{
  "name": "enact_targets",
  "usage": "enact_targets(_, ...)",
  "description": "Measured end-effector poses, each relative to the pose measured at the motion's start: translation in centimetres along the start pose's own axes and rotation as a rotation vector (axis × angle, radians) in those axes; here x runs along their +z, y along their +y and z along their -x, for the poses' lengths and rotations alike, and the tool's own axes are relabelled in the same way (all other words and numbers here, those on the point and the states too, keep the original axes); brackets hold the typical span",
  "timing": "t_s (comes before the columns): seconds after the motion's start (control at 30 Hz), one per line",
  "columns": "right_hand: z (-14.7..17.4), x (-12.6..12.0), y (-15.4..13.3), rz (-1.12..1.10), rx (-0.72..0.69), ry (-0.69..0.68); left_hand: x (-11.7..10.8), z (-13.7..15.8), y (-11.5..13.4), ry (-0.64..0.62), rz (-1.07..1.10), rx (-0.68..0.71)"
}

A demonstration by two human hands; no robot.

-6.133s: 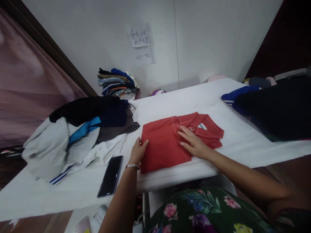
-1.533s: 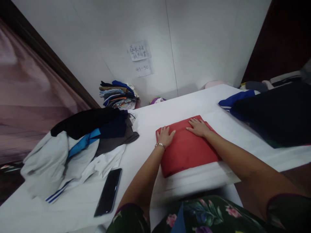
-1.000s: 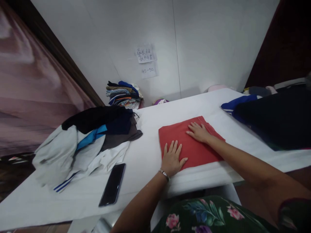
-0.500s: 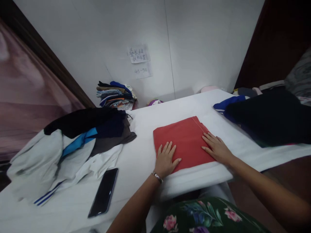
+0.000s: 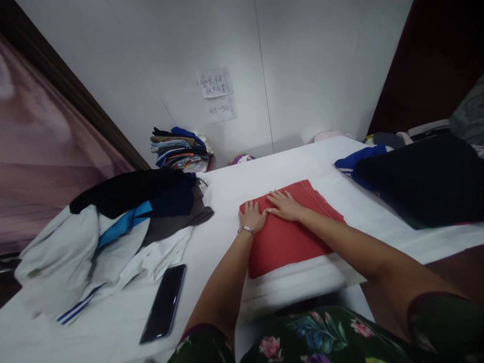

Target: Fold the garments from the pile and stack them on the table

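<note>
A folded red garment [image 5: 291,244] lies flat on the white-covered table in front of me; its exact kind does not show. My left hand [image 5: 252,217] rests palm down on its far left corner, fingers spread. Close beside it, my right hand [image 5: 285,205] lies flat near the far edge of the red cloth, its thumb close to the left hand. Neither hand grips anything. A pale seam line runs along the garment's right side.
Loose clothes [image 5: 124,201] lie heaped on the left, with a phone [image 5: 164,304] in front of them. A folded stack of clothes [image 5: 180,148] stands by the wall. Dark garments [image 5: 419,181] lie on the right. Paper notes [image 5: 216,83] hang on the wall.
Both hands have slid away from me over the red garment. My right hand has also moved left from its right edge, close to my left hand.
</note>
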State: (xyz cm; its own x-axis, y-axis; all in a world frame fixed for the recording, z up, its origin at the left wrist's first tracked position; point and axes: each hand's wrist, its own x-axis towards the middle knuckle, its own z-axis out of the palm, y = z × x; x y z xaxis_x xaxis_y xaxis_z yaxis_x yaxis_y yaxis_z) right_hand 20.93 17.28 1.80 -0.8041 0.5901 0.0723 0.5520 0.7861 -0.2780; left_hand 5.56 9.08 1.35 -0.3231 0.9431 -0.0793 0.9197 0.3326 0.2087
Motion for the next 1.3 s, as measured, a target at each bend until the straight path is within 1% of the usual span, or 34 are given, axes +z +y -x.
enact_targets(0.07, -1.8, 0.4, 1.6, -0.008, 0.039, -0.055, 0.2, 0.1, -0.2, -0.007, 0.003, 0.005)
enact_targets(0.17, -2.7, 0.4, 6.0, -0.055, 0.225, -0.068, 0.3, 0.2, -0.5, -0.028, 0.019, -0.006)
enact_targets(0.23, -2.4, -0.2, 9.4, -0.078, 0.354, -0.037, 0.3, 0.2, -0.5, -0.033, 0.028, -0.007)
enact_targets(0.3, -1.7, -0.8, 12.2, -0.109, 0.452, -0.021, 0.4, 0.1, -0.5, -0.025, 0.036, -0.006)
enact_targets(0.37, -0.8, -1.3, 14.1, -0.157, 0.502, -0.007, 0.5, 0.1, -0.4, -0.015, 0.055, -0.01)
enact_targets(0.43, 0.4, -1.5, 15.0, -0.213, 0.505, 0.014, 0.5, 0.1, -0.5, 0.001, 0.098, -0.018)
enact_targets(0.53, 2.7, -1.6, 15.2, -0.299, 0.493, 0.049, 0.2, 0.1, -1.2, 0.104, 0.253, -0.076)
enact_targets(0.6, 4.5, -1.7, 14.9, -0.383, 0.512, 0.091, -0.2, 0.0, -2.1, 0.169, 0.474, -0.192)
enact_targets(0.63, 5.4, -1.8, 14.7, -0.462, 0.535, 0.119, -0.4, -0.2, -2.6, 0.176, 0.594, -0.264)
enact_targets(0.7, 6.7, -2.2, 14.3, -0.677, 0.603, 0.162, -1.1, -0.7, -3.7, 0.147, 0.781, -0.388)
enact_targets(0.77, 7.4, -2.7, 13.9, -0.868, 0.69, 0.166, -1.7, -1.4, -4.4, 0.095, 0.878, -0.45)
enact_targets(0.8, 7.5, -3.1, 13.7, -0.916, 0.733, 0.149, -2.1, -1.7, -4.6, 0.06, 0.914, -0.459)
enact_targets(0.87, 7.5, -3.8, 13.4, -1.008, 0.769, 0.076, -2.7, -2.1, -4.8, -0.042, 1.022, -0.457)
enact_targets(1.0, 6.8, -5.0, 12.8, -1.298, 0.68, -0.16, -3.4, -2.0, -4.9, -0.218, 1.209, -0.419)
enact_targets(1.07, 6.5, -5.2, 12.5, -1.376, 0.688, -0.219, -3.5, -1.7, -4.9, -0.267, 1.324, -0.398)
enact_targets(1.13, 6.2, -5.6, 12.2, -1.4, 0.721, -0.208, -3.8, -1.4, -4.9, -0.271, 1.421, -0.371)
enact_targets(1.2, 5.9, -6.3, 12.0, -1.397, 0.729, -0.145, -4.7, -1.4, -4.8, -0.222, 1.459, -0.343)
enact_targets(1.27, 5.5, -7.8, 11.9, -1.382, 0.685, -0.046, -6.6, -1.6, -4.5, -0.141, 1.485, -0.28)
enact_targets(1.3, 5.2, -8.9, 11.9, -1.377, 0.639, 0.018, -7.9, -1.8, -4.3, -0.085, 1.5, -0.216)
